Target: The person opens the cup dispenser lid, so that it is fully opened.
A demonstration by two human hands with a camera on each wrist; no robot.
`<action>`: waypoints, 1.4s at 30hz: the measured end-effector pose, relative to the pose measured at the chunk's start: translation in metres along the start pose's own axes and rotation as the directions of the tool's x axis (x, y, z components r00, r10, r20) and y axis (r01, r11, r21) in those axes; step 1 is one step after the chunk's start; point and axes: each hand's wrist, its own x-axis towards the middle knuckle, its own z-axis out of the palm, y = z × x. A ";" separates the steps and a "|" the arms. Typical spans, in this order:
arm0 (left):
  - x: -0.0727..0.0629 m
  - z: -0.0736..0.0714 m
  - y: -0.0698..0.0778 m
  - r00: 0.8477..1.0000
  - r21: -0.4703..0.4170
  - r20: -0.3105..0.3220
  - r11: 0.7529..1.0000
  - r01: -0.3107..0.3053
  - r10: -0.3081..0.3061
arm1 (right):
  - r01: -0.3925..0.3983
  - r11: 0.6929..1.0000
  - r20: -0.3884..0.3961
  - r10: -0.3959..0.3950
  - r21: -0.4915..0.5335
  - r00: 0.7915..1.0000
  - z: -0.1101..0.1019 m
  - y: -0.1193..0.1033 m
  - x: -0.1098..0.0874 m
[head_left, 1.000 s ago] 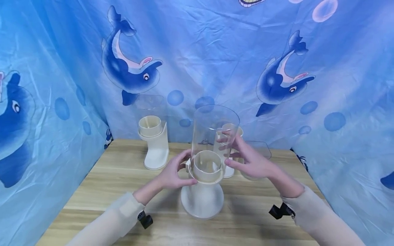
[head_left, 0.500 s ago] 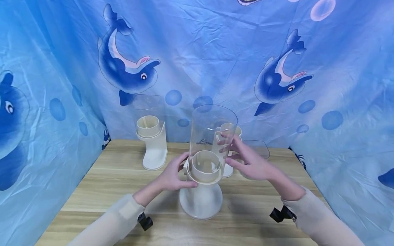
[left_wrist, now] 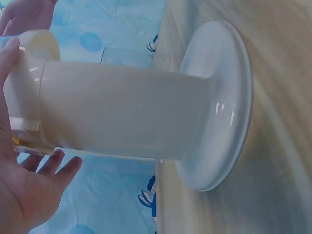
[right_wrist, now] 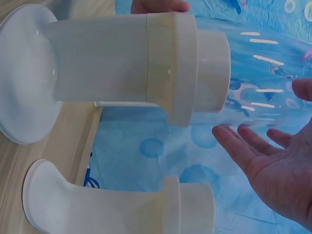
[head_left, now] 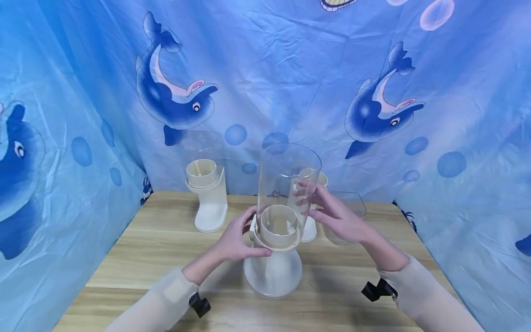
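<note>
In the head view, a white dispenser stand (head_left: 275,274) with a round base stands upright at the middle of the table. A cream collar (head_left: 279,240) tops it, and a clear cylinder (head_left: 271,184) rises from there. My left hand (head_left: 235,242) grips the collar from the left, thumb across the front and fingers round the back. My right hand (head_left: 342,221) is spread at the cylinder's right side, its fingers visible through the clear wall. The right wrist view has the fingers (right_wrist: 239,151) of that hand loosely extended right beside the cylinder.
Behind, at the left, stands a second white stand (head_left: 210,212) with a cream cup and a clear panel. A third white stand (head_left: 308,230) is partly hidden behind the cylinder, with a clear piece (head_left: 352,203) beside it. Blue dolphin-printed curtain (head_left: 274,92) surrounds the wooden table (head_left: 166,240).
My right thumb has drawn slightly away from the cylinder to the right. My left thumb has slid a little further along the collar's front. The stand stays in place.
</note>
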 end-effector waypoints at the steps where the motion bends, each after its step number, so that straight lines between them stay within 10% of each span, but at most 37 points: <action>1: 0.001 0.001 0.000 1.000 -0.007 0.002 1.000 -0.003 0.003 | 0.005 1.000 -0.004 -0.005 -0.001 1.000 0.001 0.000 -0.001; 18: 0.006 0.008 -0.007 1.000 0.067 0.012 0.998 0.009 -0.010 | 0.033 0.997 -0.214 -0.017 0.069 0.977 0.021 -0.015 0.030; 42: 0.012 0.002 0.001 0.998 0.068 0.059 0.997 -0.041 0.037 | 0.055 0.998 -0.286 -0.047 0.019 0.957 0.013 -0.026 0.040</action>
